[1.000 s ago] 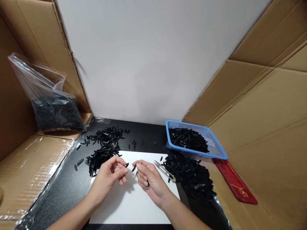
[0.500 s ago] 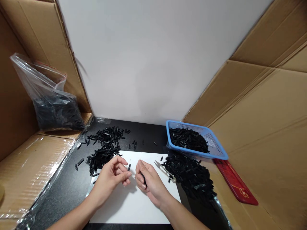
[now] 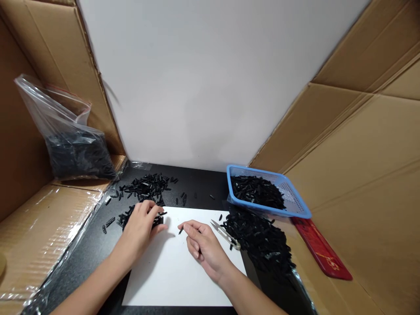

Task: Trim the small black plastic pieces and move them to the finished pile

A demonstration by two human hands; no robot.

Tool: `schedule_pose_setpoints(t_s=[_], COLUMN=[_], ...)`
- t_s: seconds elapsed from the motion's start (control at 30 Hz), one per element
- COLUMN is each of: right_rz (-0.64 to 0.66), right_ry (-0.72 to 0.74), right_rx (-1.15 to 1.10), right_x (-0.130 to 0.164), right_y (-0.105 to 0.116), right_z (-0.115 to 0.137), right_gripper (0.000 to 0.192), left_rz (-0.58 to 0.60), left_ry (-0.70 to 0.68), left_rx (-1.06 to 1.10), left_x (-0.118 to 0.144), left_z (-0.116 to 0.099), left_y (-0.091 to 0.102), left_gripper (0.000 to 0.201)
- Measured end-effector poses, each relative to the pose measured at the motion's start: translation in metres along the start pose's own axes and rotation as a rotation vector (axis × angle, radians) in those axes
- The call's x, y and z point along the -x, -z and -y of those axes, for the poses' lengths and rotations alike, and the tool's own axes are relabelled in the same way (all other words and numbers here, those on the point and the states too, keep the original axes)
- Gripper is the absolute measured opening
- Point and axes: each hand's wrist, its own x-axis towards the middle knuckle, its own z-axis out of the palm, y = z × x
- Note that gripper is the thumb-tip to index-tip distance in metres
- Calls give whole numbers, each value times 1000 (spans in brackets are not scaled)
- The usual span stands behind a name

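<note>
Two hands are out in front of you, over a white sheet [image 3: 177, 275] that lies on the black table [image 3: 88, 258]. Your left hand [image 3: 139, 227] lies palm down on the left pile of little black pieces [image 3: 138, 214], at the sheet's far left corner. Its fingers are bent and pressed into the pile, but you cannot tell if they have picked one up. Your right hand [image 3: 201, 245] rests near the middle of the sheet. Its thumb and first finger pinch one small black piece [image 3: 180, 230], which sticks out to the left, just above the paper. The other fingers of that hand are curled in.

Small silver snips [image 3: 225, 234] lie on the sheet just to the right of your right hand, not touching it. Next to them, off the sheet's right edge, is a big heap of black pieces [image 3: 259, 240]. Behind that heap sits a blue basket [image 3: 295, 199] with more black pieces in it. A red flat thing [image 3: 321, 249] lies to the right of the basket. Far on your left, a clear plastic bag [image 3: 65, 131] full of black pieces leans on the cardboard wall [image 3: 19, 144]. A few loose pieces [image 3: 182, 199] lie on the table behind the sheet.
</note>
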Motion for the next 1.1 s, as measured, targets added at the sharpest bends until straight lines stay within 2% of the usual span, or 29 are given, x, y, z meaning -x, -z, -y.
schedule_pose_setpoints(t_s=[0.13, 0.37, 0.6, 0.83, 1.1], right_rz=[7, 70, 107, 111, 122], right_ry=[-4, 38, 74, 90, 93], right_rx=[-54, -102, -131, -115, -96], right_x=[1, 3, 5, 7, 10], right_y=[0, -2, -2, -4, -5], right_z=[3, 5, 6, 8, 9], right_gripper=[34, 30, 27, 27, 27], left_rz=[42, 182, 240, 283, 250], left_ry=[-35, -117, -152, -68, -20], left_rx=[-364, -490, -435, -347, -249], left_x=[-2, -4, -4, 0, 2], left_z=[17, 1, -7, -10, -13], left_y=[-1, -8, -13, -14, -16], left_gripper=[26, 12, 18, 21, 18])
